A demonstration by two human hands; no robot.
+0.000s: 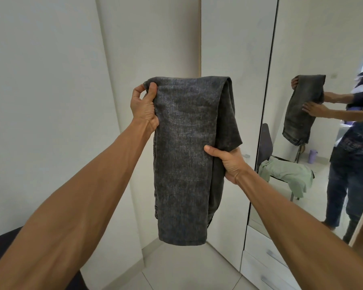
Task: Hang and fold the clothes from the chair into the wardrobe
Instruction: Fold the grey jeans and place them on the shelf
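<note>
Jeans [182, 160], dark grey, folded over: held in the air before the wardrobe [235, 80], whose panels ahead look closed. Left hand [144, 107] pinches the top left corner at the fold between thumb and fingers [139, 90]. Right hand [228, 162] grips the right edge midway down. Risk, as judged: freeing one hand for a door leaves a single hold, and the heavy layers may slide apart and unfold.

Dark grey jeans [187, 155], folded lengthwise, hang vertically.
</note>
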